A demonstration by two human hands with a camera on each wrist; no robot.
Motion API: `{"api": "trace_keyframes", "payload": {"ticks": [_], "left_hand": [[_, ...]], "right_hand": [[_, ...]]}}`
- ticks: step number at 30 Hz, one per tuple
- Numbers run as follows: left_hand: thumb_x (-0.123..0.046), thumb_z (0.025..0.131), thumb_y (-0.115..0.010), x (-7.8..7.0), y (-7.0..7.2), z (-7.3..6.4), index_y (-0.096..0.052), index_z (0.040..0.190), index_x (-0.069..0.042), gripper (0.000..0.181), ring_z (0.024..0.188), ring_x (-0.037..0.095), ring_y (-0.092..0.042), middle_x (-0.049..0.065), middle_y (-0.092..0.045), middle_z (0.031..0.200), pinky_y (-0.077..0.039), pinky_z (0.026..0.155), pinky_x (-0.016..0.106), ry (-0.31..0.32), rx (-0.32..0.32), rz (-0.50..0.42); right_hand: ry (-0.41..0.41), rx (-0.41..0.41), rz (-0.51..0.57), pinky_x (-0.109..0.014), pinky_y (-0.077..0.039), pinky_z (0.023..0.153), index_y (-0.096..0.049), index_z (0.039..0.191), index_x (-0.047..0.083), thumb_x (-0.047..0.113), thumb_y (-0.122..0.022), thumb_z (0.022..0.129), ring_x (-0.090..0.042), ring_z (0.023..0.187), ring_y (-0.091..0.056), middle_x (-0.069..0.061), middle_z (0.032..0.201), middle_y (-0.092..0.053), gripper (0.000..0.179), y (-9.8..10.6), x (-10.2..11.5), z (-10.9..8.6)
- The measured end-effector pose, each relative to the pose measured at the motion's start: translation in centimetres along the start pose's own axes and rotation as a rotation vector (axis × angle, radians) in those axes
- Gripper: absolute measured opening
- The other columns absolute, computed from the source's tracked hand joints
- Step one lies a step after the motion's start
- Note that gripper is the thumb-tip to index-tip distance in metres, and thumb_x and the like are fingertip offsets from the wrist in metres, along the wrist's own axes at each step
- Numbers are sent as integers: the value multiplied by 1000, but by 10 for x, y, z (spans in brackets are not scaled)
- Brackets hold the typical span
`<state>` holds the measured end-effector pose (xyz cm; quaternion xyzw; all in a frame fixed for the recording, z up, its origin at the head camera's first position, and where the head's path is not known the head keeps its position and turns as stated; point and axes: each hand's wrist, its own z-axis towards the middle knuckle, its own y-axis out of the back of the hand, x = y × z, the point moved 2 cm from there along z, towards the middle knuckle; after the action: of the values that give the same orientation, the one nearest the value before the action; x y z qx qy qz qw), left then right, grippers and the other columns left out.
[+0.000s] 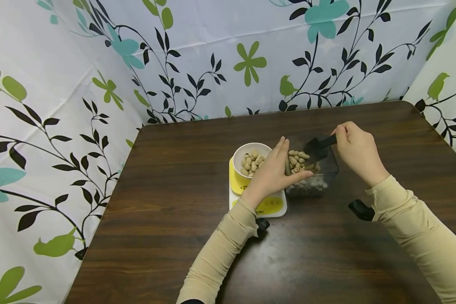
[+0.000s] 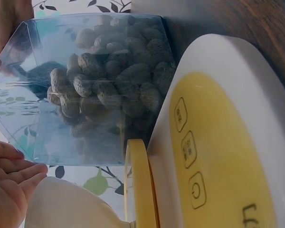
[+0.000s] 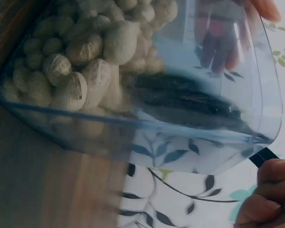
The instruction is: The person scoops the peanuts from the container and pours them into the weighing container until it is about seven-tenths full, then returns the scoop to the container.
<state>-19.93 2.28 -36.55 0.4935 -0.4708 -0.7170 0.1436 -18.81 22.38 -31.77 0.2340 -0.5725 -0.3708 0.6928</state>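
Observation:
My right hand (image 1: 359, 150) grips the handle of a black scoop (image 1: 316, 148), whose blade dips into a clear plastic box (image 1: 336, 171). Unshelled peanuts (image 3: 71, 66) fill the lower part of that box, with the blade beside them in the right wrist view. Between box and bowl is my left hand (image 1: 271, 175), its fingers straight against the box's left side and its thumb reaching over the near side. A white bowl (image 1: 243, 150) holding more peanuts (image 1: 251, 162) sits on a yellow and white kitchen scale (image 1: 235, 181), partly hidden by my left hand.
Everything stands on a dark brown wooden table (image 1: 167, 177). Behind it and along the sides hangs a white curtain (image 1: 213, 42) printed with leaves, flowers and birds. The scale's buttons (image 2: 187, 149) face the near side, close to the box.

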Motion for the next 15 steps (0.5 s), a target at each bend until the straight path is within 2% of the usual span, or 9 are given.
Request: {"api": "trace_keyframes", "payload": {"ticks": [4,10,12,15], "left_hand": [[-73,79,-48,0,-2,0,0,150,-18,102,146,15,-9,-2,4,158,-22,117,36,5,7,-1],[-72,79,-50,0,-2,1,-2,151,-16,103,146,17,-11,-1,2,158,-23,117,37,-5,-8,4],[-72,79,-50,0,-1,1,-1,151,-16,103,146,17,-10,-1,3,158,-23,117,37,-5,-7,5],[-72,78,-50,0,-2,1,-2,151,-16,104,146,17,-10,-2,3,158,-22,117,37,0,-6,1]], "right_hand": [[2,10,5,-31,-30,44,-57,103,0,34,-22,101,-20,48,-38,-12,71,-51,48,-1,-7,0],[186,93,-5,-31,-39,54,-52,108,4,32,-29,102,-31,72,-61,-17,80,-59,37,-3,-17,-2],[224,132,-4,-29,-38,55,-52,108,6,31,-30,102,-26,67,-60,-14,78,-57,34,-3,-22,-3],[253,169,7,-26,-34,52,-52,106,11,30,-32,102,-14,58,-48,-7,76,-53,28,-1,-30,-3]]}}
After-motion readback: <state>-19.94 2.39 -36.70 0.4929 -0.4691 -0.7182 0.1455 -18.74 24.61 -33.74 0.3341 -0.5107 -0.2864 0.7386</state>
